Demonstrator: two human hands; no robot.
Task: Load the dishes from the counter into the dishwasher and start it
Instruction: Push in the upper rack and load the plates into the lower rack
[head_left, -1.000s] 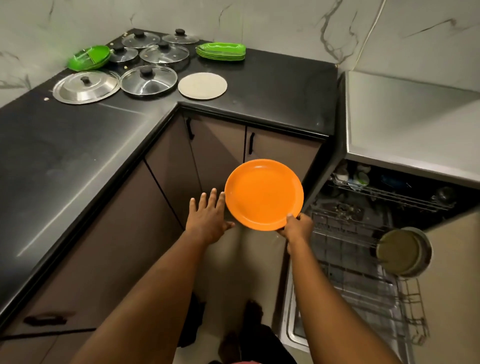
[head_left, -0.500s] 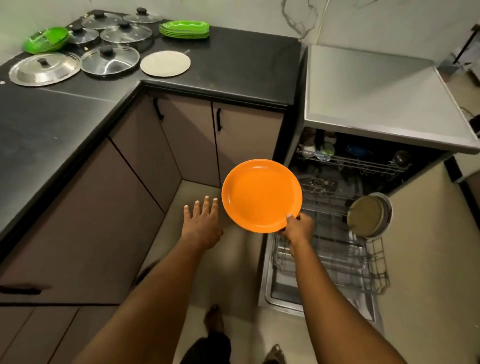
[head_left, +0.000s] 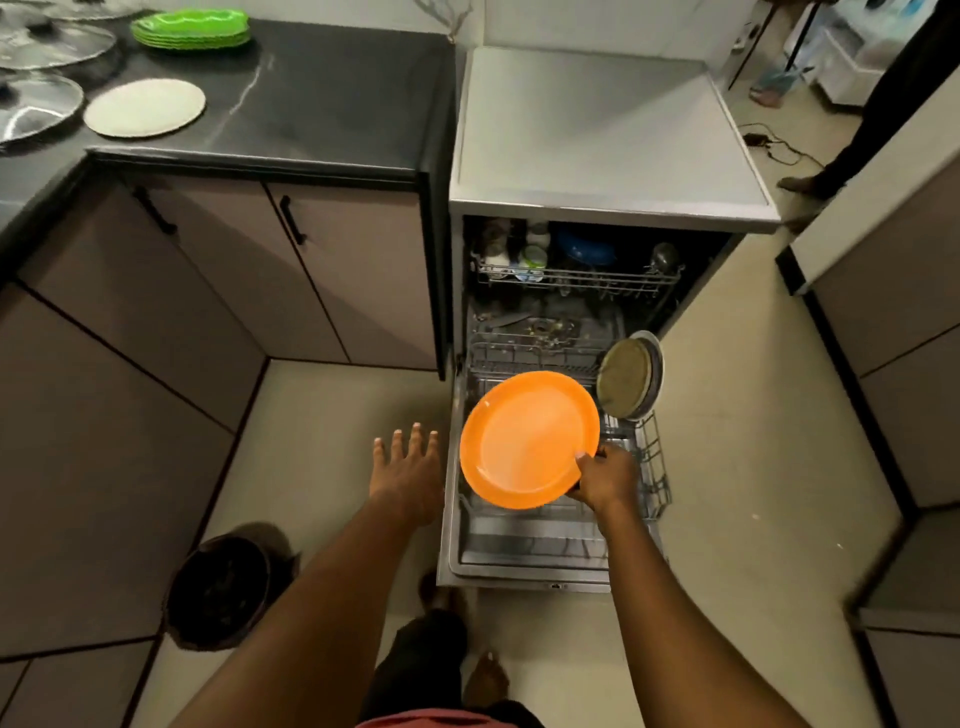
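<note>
You'd swung the round orange plastic plate (head_left: 524, 441) over the dishwasher's lower wire rack (head_left: 652, 467); R hand (head_left: 605, 478) pinched its rim, L hand (head_left: 408, 467) fingers spread, empty, just left of rack.

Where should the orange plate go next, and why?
Probably lower the orange plate on edge into the pulled-out lower rack, next to the metal plate standing there. The right hand grips the plate's rim over that rack, and the left hand is open and free.
</note>
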